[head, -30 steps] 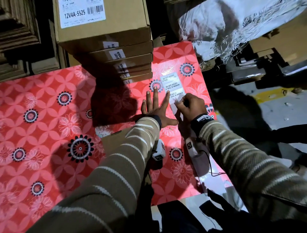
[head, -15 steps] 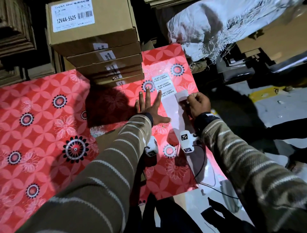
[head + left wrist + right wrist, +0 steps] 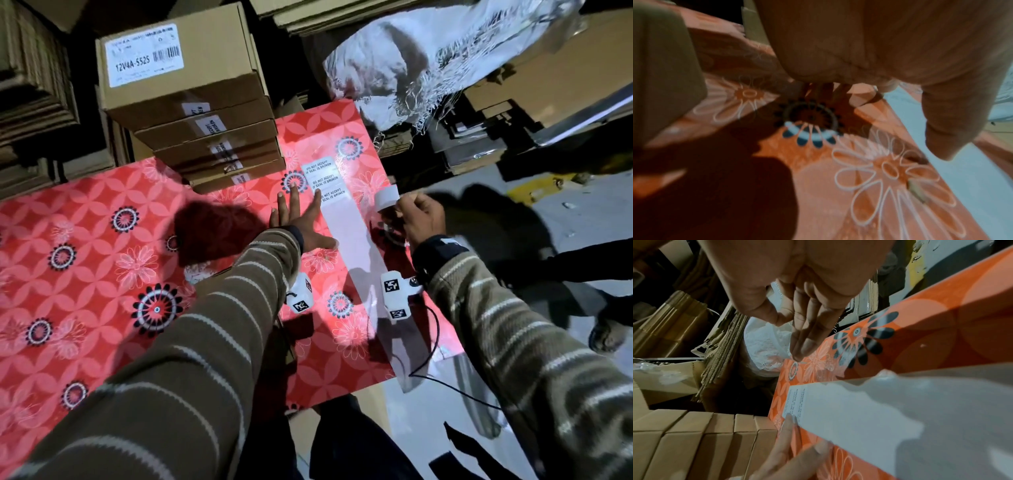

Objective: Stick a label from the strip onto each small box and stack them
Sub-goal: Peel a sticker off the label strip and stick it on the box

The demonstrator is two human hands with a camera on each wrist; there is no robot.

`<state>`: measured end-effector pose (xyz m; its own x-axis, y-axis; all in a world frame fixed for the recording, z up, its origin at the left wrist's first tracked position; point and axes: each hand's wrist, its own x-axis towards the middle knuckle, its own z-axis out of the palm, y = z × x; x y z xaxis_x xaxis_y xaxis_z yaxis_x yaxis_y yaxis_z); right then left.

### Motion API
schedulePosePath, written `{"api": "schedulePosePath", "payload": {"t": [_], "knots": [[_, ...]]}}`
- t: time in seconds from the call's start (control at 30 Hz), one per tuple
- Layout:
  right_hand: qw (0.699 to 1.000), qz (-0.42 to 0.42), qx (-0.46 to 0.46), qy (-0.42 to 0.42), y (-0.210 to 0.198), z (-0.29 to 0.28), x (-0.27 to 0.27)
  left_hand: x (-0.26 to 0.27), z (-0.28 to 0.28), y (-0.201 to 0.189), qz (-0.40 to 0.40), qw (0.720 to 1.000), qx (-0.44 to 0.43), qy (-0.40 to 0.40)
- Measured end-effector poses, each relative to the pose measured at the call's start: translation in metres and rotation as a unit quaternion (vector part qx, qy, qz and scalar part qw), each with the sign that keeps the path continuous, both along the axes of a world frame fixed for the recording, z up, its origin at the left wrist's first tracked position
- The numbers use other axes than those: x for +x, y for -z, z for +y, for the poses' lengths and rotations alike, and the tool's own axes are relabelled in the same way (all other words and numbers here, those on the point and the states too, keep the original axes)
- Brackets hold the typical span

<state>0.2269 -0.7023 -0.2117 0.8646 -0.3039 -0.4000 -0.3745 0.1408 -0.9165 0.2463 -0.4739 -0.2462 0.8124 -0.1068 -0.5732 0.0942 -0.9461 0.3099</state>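
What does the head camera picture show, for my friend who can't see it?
A person's right hand pinches a white label peeled off the strip, while the left hand lies flat with straight fingers at the strip's edge. The strip lies on a red flowery table cover, beside a stack of labelled cardboard boxes.

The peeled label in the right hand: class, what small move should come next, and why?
Probably carry the label to a small box needing one and press it on. The right hand already pinches it clear of the strip, which the left hand holds flat; the stacked boxes already show labels.
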Motion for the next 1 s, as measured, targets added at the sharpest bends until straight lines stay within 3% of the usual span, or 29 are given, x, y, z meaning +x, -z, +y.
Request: {"api": "schedulePosePath", "payload": {"t": [0.13,0.33,0.47,0.57,1.0], "knots": [[0.999,0.0,0.036,-0.023,-0.011,0.004,-0.018,0.007,0.018,-0.02,0.01,0.996,-0.083,-0.038],[0.994,-0.02,0.057,-0.093,-0.031,0.029,-0.063,-0.044,0.073,-0.071,-0.079,0.977,-0.184,-0.076],[0.985,-0.001,0.047,-0.168,-0.022,0.057,-0.103,-0.131,0.116,-0.077,-0.126,0.991,-0.048,0.004],[0.977,0.003,0.031,-0.209,-0.016,0.081,-0.124,-0.185,0.123,-0.075,-0.091,0.995,0.038,0.016],[0.975,0.035,-0.032,-0.217,-0.01,0.133,-0.152,-0.218,0.116,-0.048,-0.053,0.998,0.031,0.006]]}}
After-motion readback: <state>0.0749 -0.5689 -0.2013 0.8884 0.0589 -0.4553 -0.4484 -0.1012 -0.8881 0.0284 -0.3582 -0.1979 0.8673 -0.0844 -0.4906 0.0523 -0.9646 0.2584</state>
